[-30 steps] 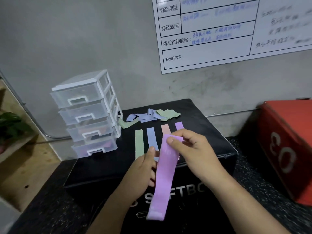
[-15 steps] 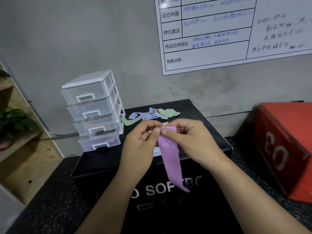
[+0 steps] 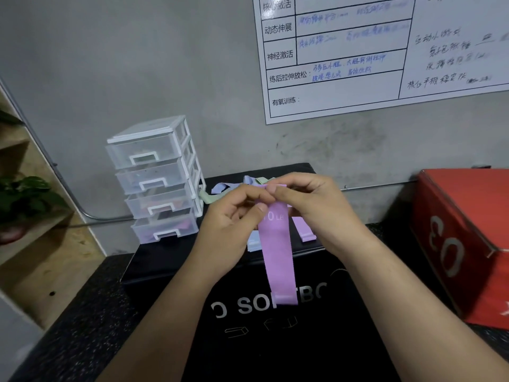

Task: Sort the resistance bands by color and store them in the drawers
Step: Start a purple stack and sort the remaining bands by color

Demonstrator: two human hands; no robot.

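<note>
Black box fills centre-bottom. Clear drawer unit sits on its left rear corner, drawers closed. Left hand and right hand: fingers pinching top edge of purple band, which hangs mid-frame. Loose bands lie behind the hands.

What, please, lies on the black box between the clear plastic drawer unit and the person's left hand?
In the head view, a crumpled pale green resistance band and a light blue resistance band lie there.
</note>
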